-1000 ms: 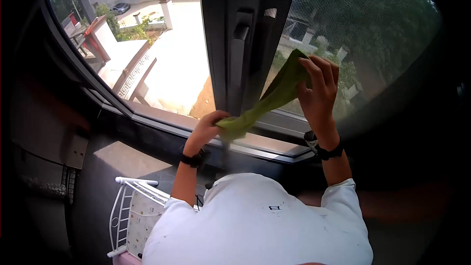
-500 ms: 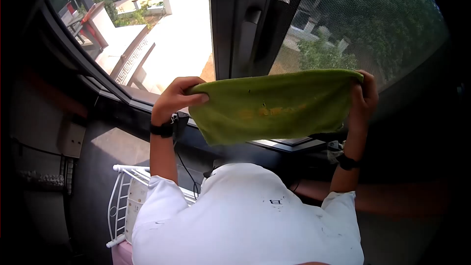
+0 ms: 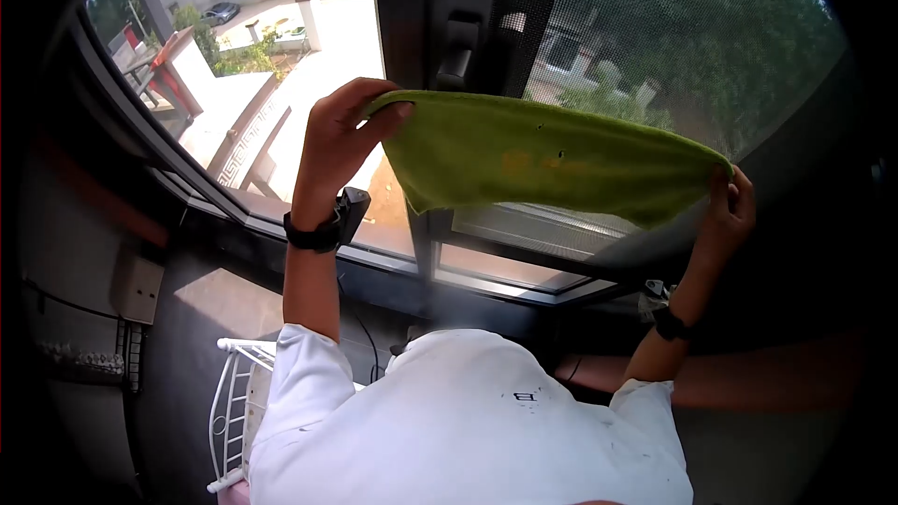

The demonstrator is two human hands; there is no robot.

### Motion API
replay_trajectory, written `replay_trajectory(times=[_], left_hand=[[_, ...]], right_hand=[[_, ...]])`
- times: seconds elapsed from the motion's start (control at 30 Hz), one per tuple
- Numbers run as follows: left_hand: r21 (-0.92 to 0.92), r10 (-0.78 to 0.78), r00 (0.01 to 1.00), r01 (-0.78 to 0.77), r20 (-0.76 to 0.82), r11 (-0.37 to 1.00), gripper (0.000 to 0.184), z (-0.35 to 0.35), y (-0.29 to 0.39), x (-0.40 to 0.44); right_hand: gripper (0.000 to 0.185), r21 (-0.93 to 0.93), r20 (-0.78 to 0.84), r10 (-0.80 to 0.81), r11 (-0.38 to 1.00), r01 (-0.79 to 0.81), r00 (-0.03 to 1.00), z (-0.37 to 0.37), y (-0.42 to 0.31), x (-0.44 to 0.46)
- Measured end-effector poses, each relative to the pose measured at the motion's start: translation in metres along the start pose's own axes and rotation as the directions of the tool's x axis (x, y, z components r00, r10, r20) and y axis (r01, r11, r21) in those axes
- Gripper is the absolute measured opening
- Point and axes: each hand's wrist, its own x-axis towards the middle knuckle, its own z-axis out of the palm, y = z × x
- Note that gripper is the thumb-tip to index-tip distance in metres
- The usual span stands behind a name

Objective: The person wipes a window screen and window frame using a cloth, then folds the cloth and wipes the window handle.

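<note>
A green cloth (image 3: 543,154) with a faint orange print and small holes is stretched between my two hands in front of the window. My left hand (image 3: 348,136) pinches its upper left corner, thumb on the near side. At the upper right corner, my right hand (image 3: 731,206) grips the cloth with bent fingers. The cloth's top edge slopes down to the right, and its lower edge hangs loose. Behind it stand the dark window frame (image 3: 402,47) and a black window handle (image 3: 460,47). Each wrist wears a black band.
A mesh screen (image 3: 692,47) covers the right window section. Through the left pane show a yard, a wall and a parked car (image 3: 222,13). Below left is a white metal rack (image 3: 229,411). A dark cable (image 3: 369,337) hangs near the sill, and a socket box (image 3: 140,292) is at the left.
My left hand has risen with its cloth corner, while my right hand has moved outward and slightly down. The cloth now tilts down to the right and is stretched wider.
</note>
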Motion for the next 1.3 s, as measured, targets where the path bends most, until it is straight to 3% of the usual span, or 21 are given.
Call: replay_trajectory(times=[0.07,0.13,0.23,0.27,0.33,0.37,0.47,0.53,0.73,0.8,0.87,0.93,1.0,1.13,1.3], left_hand=[[0.231,0.171,0.981,-0.147,-0.09,0.962,0.015,0.011,-0.002,0.009],[0.403,0.278,0.941,-0.182,-0.193,0.897,0.018,0.019,-0.002,0.013],[0.568,0.289,0.886,-0.035,-0.364,0.822,0.029,0.033,0.01,0.01],[0.492,0.145,0.923,0.054,-0.358,0.869,0.027,0.037,0.016,0.007],[0.149,-0.045,0.926,0.108,-0.375,0.983,0.02,0.053,0.017,0.008],[-0.028,-0.066,0.926,0.06,-0.371,0.998,0.014,0.06,0.014,0.009],[-0.139,-0.07,0.929,0.02,-0.364,0.99,0.018,0.06,0.007,0.0],[-0.05,0.003,0.928,-0.023,-0.373,0.998,0.022,0.066,0.012,-0.005],[-0.143,-0.035,0.948,-0.011,-0.315,0.99,0.035,0.08,0.017,0.005],[-0.101,-0.026,0.951,-0.005,-0.308,0.995,0.034,0.088,0.026,0.01],[-0.078,-0.123,0.975,0.111,-0.185,0.991,0.031,0.079,0.033,0.022],[-0.102,-0.106,0.981,0.09,-0.161,0.991,0.027,0.079,0.019,0.029],[-0.342,-0.104,0.992,0.075,-0.067,0.937,0.024,0.086,0.016,0.032],[-0.425,-0.096,0.995,0.073,-0.033,0.902,0.023,0.081,0.007,0.039],[-0.593,-0.098,0.986,0.16,0.135,0.789,0.021,0.067,0.0,0.029]], right_hand=[[0.02,0.346,0.006,0.277,0.901,-0.262,0.961,0.005,-0.017,-0.005],[0.019,0.397,0.033,0.272,0.88,-0.262,0.962,0.005,-0.017,-0.008],[0.02,0.504,0.026,0.272,0.827,-0.247,0.962,0.014,-0.021,-0.009],[0.021,0.553,-0.001,0.28,0.8,-0.233,0.96,0.016,-0.021,-0.01],[0.024,0.569,0.082,0.211,0.793,-0.219,0.974,0.01,-0.007,-0.015],[0.024,0.589,0.026,0.26,0.776,-0.225,0.965,0.011,-0.008,-0.015],[0.027,0.598,-0.025,0.318,0.764,-0.24,0.948,0.014,-0.011,-0.021],[0.028,0.586,-0.009,0.316,0.77,-0.251,0.949,0.016,-0.018,-0.023],[0.027,0.626,-0.012,0.272,0.752,-0.204,0.962,0.005,-0.007,-0.027],[0.027,0.533,-0.048,0.265,0.822,-0.2,0.963,0.006,-0.008,-0.029],[0.026,0.569,-0.046,0.272,0.798,-0.199,0.961,0.015,-0.011,-0.036],[0.025,0.546,-0.066,0.225,0.824,-0.154,0.972,0.016,-0.013,-0.042],[0.025,0.522,-0.061,0.211,0.84,-0.149,0.975,0.016,-0.017,-0.044],[0.028,0.541,-0.062,0.311,0.809,-0.23,0.948,0.026,-0.024,-0.049],[0.03,0.53,-0.035,0.366,0.796,-0.294,0.93,0.034,-0.033,-0.061]])
